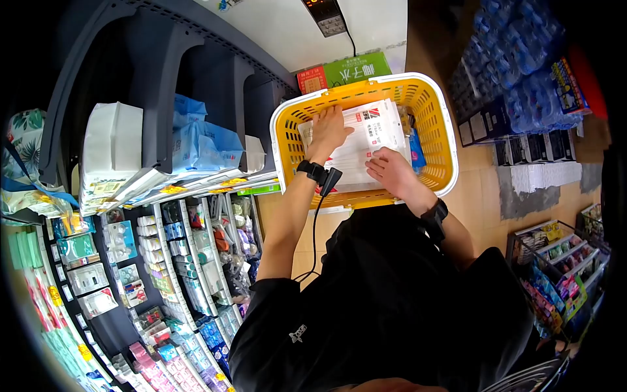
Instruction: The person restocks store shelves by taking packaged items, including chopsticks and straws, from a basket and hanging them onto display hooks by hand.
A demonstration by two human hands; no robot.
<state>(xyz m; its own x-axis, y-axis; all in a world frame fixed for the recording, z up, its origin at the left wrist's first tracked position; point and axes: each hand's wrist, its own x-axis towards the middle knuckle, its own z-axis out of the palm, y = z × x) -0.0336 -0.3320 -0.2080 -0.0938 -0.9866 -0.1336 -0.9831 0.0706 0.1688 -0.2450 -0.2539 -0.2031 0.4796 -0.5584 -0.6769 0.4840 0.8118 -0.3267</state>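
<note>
A yellow shopping basket (pixel 441 140) with a white rim stands in front of me. Inside it lies a flat white package (pixel 375 140) with red marks and dark printing, apparently with more of the same kind beneath. My left hand (pixel 328 132) rests on the package's left part, fingers stretched toward the far side. Over its lower right edge is my right hand (pixel 394 172), fingers extended and holding nothing; whether it touches the package is hard to tell. A blue item (pixel 416 149) sits at the right end of the basket, partly covered.
Left of me are shelves with a white package (pixel 111 153), blue packages (pixel 206 147) and hanging goods (pixel 157 261). A green carton (pixel 358 67) stands behind the basket. Stacked bottled water (pixel 516 59) and a low display rack (pixel 555 261) are at right.
</note>
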